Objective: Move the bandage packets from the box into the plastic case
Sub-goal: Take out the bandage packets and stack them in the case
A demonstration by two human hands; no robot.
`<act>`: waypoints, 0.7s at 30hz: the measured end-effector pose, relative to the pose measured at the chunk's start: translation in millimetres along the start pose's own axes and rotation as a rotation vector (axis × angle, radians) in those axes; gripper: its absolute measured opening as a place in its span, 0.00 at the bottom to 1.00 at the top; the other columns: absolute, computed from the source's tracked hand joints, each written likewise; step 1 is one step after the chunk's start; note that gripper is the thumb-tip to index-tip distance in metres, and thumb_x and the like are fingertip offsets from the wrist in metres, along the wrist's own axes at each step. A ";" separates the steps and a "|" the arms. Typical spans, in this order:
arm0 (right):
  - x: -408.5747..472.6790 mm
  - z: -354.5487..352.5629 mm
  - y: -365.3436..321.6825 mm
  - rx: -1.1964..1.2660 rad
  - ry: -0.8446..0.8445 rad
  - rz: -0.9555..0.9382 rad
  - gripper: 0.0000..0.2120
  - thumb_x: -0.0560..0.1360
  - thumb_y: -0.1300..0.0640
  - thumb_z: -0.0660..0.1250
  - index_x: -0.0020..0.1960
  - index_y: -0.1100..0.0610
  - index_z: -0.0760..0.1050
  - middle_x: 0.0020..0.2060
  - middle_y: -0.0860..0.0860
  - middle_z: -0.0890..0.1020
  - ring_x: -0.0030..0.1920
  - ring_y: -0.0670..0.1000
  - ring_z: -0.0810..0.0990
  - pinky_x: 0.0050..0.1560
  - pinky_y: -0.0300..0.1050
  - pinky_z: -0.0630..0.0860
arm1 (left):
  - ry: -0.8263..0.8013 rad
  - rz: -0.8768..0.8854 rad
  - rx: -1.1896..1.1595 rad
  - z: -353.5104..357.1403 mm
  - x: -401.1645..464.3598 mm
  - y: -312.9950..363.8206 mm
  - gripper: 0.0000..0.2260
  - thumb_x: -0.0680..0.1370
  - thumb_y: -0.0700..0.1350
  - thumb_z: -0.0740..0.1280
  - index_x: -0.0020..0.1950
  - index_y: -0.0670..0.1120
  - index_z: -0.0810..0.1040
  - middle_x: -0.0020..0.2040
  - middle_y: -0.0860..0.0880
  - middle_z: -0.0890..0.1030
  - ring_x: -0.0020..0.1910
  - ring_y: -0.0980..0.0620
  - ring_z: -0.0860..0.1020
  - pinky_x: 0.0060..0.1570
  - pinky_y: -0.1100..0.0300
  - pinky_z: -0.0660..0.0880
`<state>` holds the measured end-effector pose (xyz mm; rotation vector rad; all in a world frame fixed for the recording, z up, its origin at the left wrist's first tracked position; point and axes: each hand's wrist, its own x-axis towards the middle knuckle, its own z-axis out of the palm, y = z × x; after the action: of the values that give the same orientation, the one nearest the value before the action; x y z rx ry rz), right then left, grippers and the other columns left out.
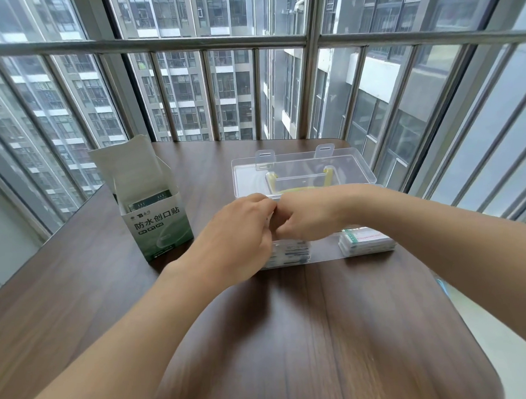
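An open green-and-white bandage box stands upright at the table's left, with dark packets showing inside its top. To its right lies the clear plastic case, its lid folded back toward the window. One stack of bandage packets sits in the case's right part. Another stack sits in the left part, just below my hands. My left hand and my right hand meet over that left stack with fingers curled down onto its top packets. The fingertips are hidden.
The dark wooden table reaches toward me in front of the case. Its right edge drops off close to the case. Behind the table, metal railing bars and a window face tall buildings.
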<state>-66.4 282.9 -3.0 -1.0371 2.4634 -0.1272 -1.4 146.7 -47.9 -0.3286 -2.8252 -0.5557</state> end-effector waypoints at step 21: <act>-13.5 -39.3 2.2 0.247 0.440 -0.182 0.03 0.76 0.57 0.73 0.45 0.51 0.86 0.21 0.42 0.71 0.23 0.43 0.67 0.27 0.33 0.64 | 0.529 0.068 -0.207 -36.6 -17.5 -11.9 0.17 0.70 0.35 0.65 0.57 0.45 0.80 0.50 0.52 0.80 0.47 0.57 0.76 0.52 0.64 0.73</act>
<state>-77.3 290.3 36.5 -1.2213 2.6308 -0.7727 19.1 118.5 -23.9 -0.2657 -2.2468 -0.7894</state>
